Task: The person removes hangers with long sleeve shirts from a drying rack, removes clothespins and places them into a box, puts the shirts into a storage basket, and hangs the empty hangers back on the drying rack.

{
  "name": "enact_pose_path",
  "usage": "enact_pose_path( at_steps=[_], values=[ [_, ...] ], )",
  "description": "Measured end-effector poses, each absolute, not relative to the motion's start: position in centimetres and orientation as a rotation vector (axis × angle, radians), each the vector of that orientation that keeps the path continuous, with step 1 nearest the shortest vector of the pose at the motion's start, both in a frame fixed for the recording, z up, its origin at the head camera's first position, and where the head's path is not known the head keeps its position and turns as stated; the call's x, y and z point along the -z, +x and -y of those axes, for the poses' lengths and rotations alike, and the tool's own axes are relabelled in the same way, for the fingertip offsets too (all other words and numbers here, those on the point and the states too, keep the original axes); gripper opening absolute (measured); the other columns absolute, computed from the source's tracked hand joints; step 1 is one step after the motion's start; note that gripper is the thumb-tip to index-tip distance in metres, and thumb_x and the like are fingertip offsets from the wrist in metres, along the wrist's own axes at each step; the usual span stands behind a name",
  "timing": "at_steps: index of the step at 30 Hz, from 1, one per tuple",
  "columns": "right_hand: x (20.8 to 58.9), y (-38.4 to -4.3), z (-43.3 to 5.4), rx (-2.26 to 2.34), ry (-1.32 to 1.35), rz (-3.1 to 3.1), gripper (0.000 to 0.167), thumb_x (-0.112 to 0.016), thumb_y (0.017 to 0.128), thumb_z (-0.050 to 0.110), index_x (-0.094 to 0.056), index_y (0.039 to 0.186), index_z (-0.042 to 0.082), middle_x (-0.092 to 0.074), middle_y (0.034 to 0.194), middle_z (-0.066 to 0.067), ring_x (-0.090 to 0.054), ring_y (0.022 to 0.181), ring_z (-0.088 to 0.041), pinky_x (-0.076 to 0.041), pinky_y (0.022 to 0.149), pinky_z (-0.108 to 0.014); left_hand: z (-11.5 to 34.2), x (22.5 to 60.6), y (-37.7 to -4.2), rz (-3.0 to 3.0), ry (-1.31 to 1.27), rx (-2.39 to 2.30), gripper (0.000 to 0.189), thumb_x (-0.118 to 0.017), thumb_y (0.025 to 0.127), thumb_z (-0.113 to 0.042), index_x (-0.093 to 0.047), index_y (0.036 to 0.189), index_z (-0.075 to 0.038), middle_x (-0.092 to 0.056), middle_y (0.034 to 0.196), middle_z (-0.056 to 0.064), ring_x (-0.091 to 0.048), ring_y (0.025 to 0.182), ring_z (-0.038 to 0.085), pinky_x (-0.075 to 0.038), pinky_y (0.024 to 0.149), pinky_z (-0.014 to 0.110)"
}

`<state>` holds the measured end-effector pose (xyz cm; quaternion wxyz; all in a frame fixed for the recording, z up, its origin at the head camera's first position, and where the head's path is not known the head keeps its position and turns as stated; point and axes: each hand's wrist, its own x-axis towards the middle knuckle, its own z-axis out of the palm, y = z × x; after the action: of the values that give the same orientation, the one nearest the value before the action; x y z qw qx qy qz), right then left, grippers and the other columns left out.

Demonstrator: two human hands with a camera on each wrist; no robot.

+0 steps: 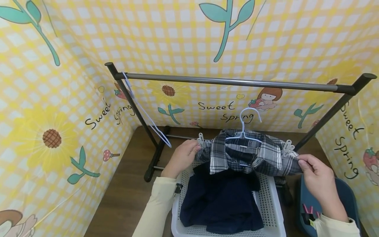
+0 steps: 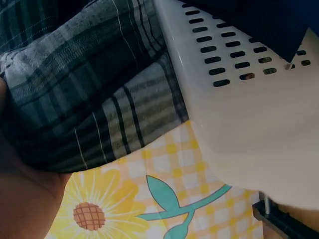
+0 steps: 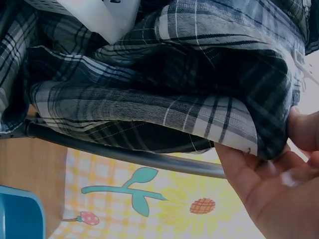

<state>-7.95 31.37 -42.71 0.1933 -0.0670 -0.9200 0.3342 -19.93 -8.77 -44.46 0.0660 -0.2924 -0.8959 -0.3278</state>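
Observation:
A black, grey and white plaid shirt (image 1: 217, 154) hangs on a light blue wire hanger (image 1: 243, 125), whose hook stands up free in front of the rack. Pale clothespins (image 1: 201, 140) clip its left shoulder, and more clothespins (image 1: 287, 148) sit at its right shoulder. My left hand (image 1: 182, 158) pinches the cloth at the left end, beside the pin there. At the other end my right hand (image 1: 319, 179) grips the shirt between thumb and fingers. In the right wrist view, the right thumb (image 3: 305, 130) lies over the folded cloth, fingers beneath.
A grey metal rail (image 1: 207, 80) on black posts runs behind the shirt. Another wire hanger (image 1: 148, 115) hangs at its left end. Below stands a white perforated basket (image 1: 273, 204) with dark navy clothing (image 1: 222, 200). A blue bin (image 1: 344, 194) with pink-and-black clips is at right.

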Motion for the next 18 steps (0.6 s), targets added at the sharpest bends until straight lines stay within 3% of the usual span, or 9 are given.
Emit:
enact_pose_path(
  at_steps=[6, 9, 13, 16, 18],
  values=[
    [42.1, -7.7, -31.7, -0.908, 0.001, 2.595, 0.01, -0.064, 0.098, 0.0, -0.071, 0.104, 0.001, -0.067, 0.105, -0.017, -0.044, 0.087, 0.012, -0.038, 0.069, -0.017, 9.0, 44.8, -19.6, 2.558, -0.873, 0.925, 0.021, -0.053, 0.102, -0.021, -0.053, 0.083, -0.012, -0.049, 0.076, 0.001, -0.051, 0.074, 0.02, -0.044, 0.065, 0.038],
    [41.4, -7.6, -31.8, -0.983, 0.071, 2.609, 0.024, -0.063, 0.1, 0.007, -0.068, 0.122, 0.003, -0.063, 0.117, -0.015, -0.044, 0.098, 0.015, -0.038, 0.076, -0.012, 9.2, 45.0, -19.6, 2.47, -0.861, 0.945, 0.027, -0.048, 0.102, -0.03, -0.055, 0.083, -0.011, -0.05, 0.076, 0.001, -0.051, 0.072, 0.02, -0.044, 0.063, 0.037],
    [40.5, -7.5, -31.4, -1.163, 0.152, 2.603, 0.055, -0.063, 0.1, 0.012, -0.046, 0.152, 0.016, -0.053, 0.141, -0.009, -0.041, 0.117, 0.014, -0.031, 0.086, -0.004, 9.3, 45.2, -19.6, 2.432, -0.887, 0.97, 0.044, -0.034, 0.102, -0.046, -0.053, 0.08, -0.012, -0.048, 0.075, 0.001, -0.049, 0.07, 0.019, -0.043, 0.062, 0.036],
    [40.0, -7.5, -30.8, -1.262, 0.184, 2.578, 0.059, -0.064, 0.1, 0.012, -0.043, 0.154, 0.022, -0.057, 0.137, 0.006, -0.044, 0.118, 0.01, -0.034, 0.087, -0.007, 9.2, 45.3, -19.6, 2.434, -0.916, 0.979, 0.049, -0.028, 0.101, -0.051, -0.049, 0.078, -0.013, -0.044, 0.072, -0.001, -0.046, 0.068, 0.018, -0.04, 0.06, 0.034],
    [39.9, -7.6, -30.4, -1.303, 0.199, 2.533, 0.054, -0.064, 0.1, 0.008, -0.049, 0.15, 0.017, -0.062, 0.127, 0.014, -0.051, 0.114, 0.007, -0.038, 0.085, -0.008, 9.2, 45.3, -19.5, 2.435, -0.929, 0.986, 0.049, -0.027, 0.101, -0.051, -0.047, 0.077, -0.014, -0.04, 0.071, -0.002, -0.043, 0.066, 0.017, -0.038, 0.059, 0.033]
  ],
)
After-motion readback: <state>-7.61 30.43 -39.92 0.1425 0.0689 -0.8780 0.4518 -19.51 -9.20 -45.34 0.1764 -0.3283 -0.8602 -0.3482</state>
